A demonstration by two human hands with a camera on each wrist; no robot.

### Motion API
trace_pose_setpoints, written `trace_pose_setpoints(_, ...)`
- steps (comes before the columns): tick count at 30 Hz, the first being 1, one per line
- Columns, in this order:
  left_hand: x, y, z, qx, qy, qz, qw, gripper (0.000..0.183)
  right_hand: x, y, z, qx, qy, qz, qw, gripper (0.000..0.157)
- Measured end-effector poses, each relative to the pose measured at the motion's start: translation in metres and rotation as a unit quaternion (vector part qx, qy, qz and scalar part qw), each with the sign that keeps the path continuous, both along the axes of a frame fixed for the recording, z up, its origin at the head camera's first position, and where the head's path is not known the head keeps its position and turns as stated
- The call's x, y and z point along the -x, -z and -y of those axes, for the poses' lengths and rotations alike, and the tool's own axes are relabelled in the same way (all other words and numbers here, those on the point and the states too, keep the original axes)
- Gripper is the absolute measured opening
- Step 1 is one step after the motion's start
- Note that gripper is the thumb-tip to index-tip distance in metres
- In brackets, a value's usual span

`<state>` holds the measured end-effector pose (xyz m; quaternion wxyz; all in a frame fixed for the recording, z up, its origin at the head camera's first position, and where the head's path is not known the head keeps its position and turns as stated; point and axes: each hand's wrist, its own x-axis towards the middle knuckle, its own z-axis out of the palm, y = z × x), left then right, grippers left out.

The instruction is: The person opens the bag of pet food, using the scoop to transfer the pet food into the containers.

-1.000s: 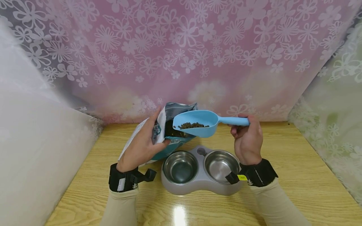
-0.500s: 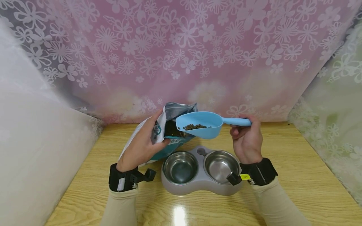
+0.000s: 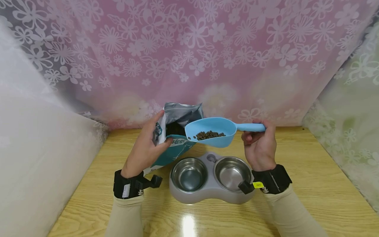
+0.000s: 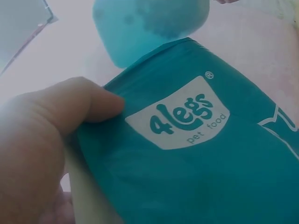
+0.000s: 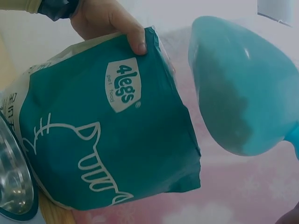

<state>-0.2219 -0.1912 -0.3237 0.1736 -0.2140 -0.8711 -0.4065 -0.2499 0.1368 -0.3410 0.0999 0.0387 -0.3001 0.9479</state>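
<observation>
- Between the two sets of fingers, I see a light-blue plastic scoop (image 3: 212,123) with a deep rounded body, carrying small brown kibble (image 3: 209,135).
- At the far end of its straight handle, the right hand (image 3: 261,146) has its fingers curled and grasping; I'd hold that wrist steady, since the long handle likely magnifies any twist.
- Across from those fingers, the left hand (image 3: 145,149) grasps a glossy teal-and-white pet-food bag (image 3: 174,153), thumb on the teal front, other fingers at its side, near the gaping mouth.
- Just off the left thumb tip, the scoop's lip sits by the opening; the right wrist view shows a gap between scoop and bag. I judge the step to be holding a load clear of the bag, so I'd widen that gap before any turn, lest the lip snag the floppy edge.
- Well ahead of the right fingers, the kibble gathers along the scoop's nearer wall, a few pieces towards the lip. I'd raise that lip slightly.
- Below both sets of fingers, a grey moulded twin feeder (image 3: 204,195) with two round stainless-steel bowls (image 3: 190,181) rests on the wood-grain tabletop (image 3: 299,158). I'd stay level and above its rims.
- Under the left fingers, the bag wants a light grasp: squeezing could collapse its mouth.
</observation>
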Motion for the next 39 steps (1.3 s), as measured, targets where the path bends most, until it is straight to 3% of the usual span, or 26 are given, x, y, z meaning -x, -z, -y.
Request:
trace_pose_setpoints(9,-0.023,-0.027,-0.014,0.007,0.006,0.005,0.9999,0.081,0.0,-0.001,0.001,0.004,0.013,0.025,1.0,0.029)
trace_pose_setpoints(13,-0.025,-0.03,-0.015,0.005,0.01,0.006,0.9999,0.081,0.001,0.0,0.0,0.011,0.01,0.032,0.999,0.03)
trace_pose_setpoints(22,-0.026,-0.03,-0.017,0.004,0.008,0.007,0.9999,0.081,0.003,0.006,-0.003,0.009,-0.016,-0.001,1.0,0.033)
trace_pose_setpoints(26,-0.024,-0.028,-0.015,0.005,0.008,0.007,0.9999,0.081,0.006,0.008,-0.004,0.004,-0.02,0.0,1.0,0.033)
trace_pose_setpoints(33,-0.003,-0.003,-0.004,0.001,-0.005,-0.011,0.9999,0.082,0.012,0.014,-0.004,-0.062,0.002,0.02,0.998,0.036)
trace_pose_setpoints(39,0.001,0.001,-0.002,-0.002,-0.011,-0.016,0.9998,0.082,0.016,0.017,-0.004,-0.108,0.03,0.046,0.993,0.037)
